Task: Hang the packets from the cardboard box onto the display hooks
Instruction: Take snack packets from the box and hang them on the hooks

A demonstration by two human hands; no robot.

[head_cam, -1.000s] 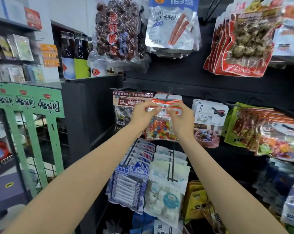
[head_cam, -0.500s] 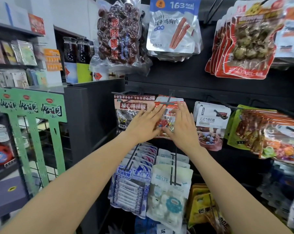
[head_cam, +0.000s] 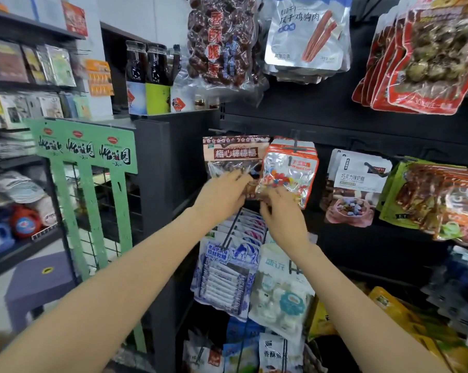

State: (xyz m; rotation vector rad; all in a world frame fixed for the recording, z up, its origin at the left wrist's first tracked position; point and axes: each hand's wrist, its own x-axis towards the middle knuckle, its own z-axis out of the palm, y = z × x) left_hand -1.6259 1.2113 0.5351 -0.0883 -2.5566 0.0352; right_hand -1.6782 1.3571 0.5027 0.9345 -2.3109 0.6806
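Candy packet hangs on display hook, just above both hands. Left hand and right hand sit at its lower edge, fingers loose, gripping nothing. Neighbouring brown packet reads 梅心棒棒糖.

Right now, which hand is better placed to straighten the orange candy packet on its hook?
Right. The right hand sits directly under the orange candy packet, at its bottom edge; the left hand is over the brown packet beside it.
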